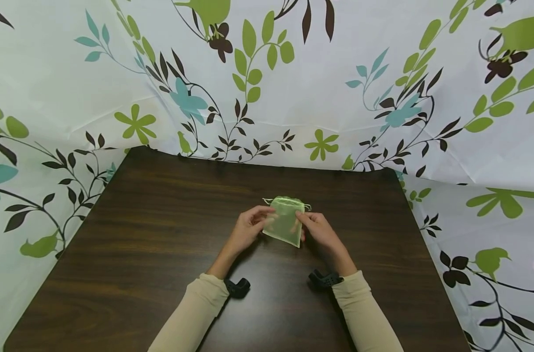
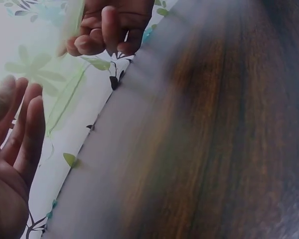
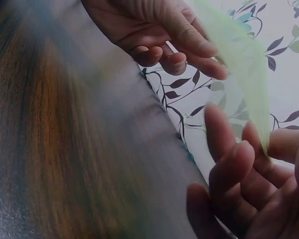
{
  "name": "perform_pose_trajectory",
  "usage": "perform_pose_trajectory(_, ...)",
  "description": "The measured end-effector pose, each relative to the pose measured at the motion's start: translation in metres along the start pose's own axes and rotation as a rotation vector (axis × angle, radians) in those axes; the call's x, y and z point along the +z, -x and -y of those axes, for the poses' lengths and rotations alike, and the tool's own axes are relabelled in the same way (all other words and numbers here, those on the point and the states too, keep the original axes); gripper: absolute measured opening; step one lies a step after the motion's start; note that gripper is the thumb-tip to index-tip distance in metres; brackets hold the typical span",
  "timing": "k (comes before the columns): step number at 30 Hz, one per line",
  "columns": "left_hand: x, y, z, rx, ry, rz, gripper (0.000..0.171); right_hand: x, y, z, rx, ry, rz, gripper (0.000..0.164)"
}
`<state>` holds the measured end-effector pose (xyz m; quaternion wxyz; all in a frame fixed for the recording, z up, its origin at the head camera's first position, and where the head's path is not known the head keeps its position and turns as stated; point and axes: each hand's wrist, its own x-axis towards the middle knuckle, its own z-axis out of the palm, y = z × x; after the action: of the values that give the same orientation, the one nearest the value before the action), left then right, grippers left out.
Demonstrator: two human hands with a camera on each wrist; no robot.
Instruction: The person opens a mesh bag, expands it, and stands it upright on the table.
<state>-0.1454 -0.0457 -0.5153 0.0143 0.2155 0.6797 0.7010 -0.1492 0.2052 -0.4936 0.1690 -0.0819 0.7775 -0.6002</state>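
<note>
A small sheer green drawstring pouch (image 1: 285,224) stands between both hands above the dark table, its cords at the top edge. My right hand (image 1: 322,230) pinches the pouch's right side, thumb in front and fingers behind. At the left side, my left hand (image 1: 250,225) touches the pouch with fairly straight fingers, the fingertips overlapping the see-through fabric. In the right wrist view, the pouch (image 3: 256,74) stretches down to the right thumb and index finger. The left wrist view has the left hand (image 2: 17,149) with its fingers extended beside the pale pouch fabric.
A dark wood-grain table (image 1: 139,234) spreads under both arms. Behind it hangs a white cloth (image 1: 320,98) printed with leaves, flowers and birds, meeting the table's far edge. Each wrist carries a black strap device (image 1: 238,288).
</note>
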Motion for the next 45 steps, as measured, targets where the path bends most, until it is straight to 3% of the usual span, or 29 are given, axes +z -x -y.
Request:
perform_pose_trajectory(4,-0.001,0.000,-0.003,-0.017,-0.007,-0.054,0.019,0.001,0.001,0.001,0.007,0.034,0.063,0.052)
perform_pose_trajectory(8,-0.002,0.001,-0.005,-0.056,0.027,-0.061,0.018,0.002,0.003,0.003,0.021,0.039,0.092,0.051)
perform_pose_trajectory(12,-0.003,0.002,-0.009,-0.073,0.053,-0.037,0.019,0.001,0.003,0.000,0.040,0.019,0.083,0.053)
perform_pose_trajectory(20,-0.005,0.004,-0.012,-0.095,0.003,0.055,0.021,-0.004,0.002,-0.001,0.079,0.012,0.072,0.056)
perform_pose_trajectory(25,-0.002,0.002,-0.012,-0.092,0.009,0.043,0.013,-0.003,0.003,0.004,0.076,0.087,0.064,0.053)
perform_pose_trajectory(30,-0.004,-0.001,-0.014,-0.036,0.008,0.010,0.011,-0.001,0.006,0.010,0.071,0.276,0.059,0.049)
perform_pose_trajectory(34,-0.006,-0.005,-0.014,-0.021,-0.007,-0.011,0.011,0.002,0.007,0.014,-0.015,0.369,-0.017,0.040)
perform_pose_trajectory(37,-0.006,-0.007,-0.014,-0.030,-0.022,-0.014,0.011,0.006,0.007,0.017,-0.130,0.319,-0.036,0.027)
perform_pose_trajectory(41,-0.005,-0.008,-0.017,-0.052,-0.052,-0.026,0.011,0.010,0.007,0.019,-0.243,0.194,0.073,0.018)
perform_pose_trajectory(45,0.000,-0.010,-0.024,-0.055,-0.103,-0.051,0.012,0.016,0.007,0.021,-0.270,0.169,0.158,0.022)
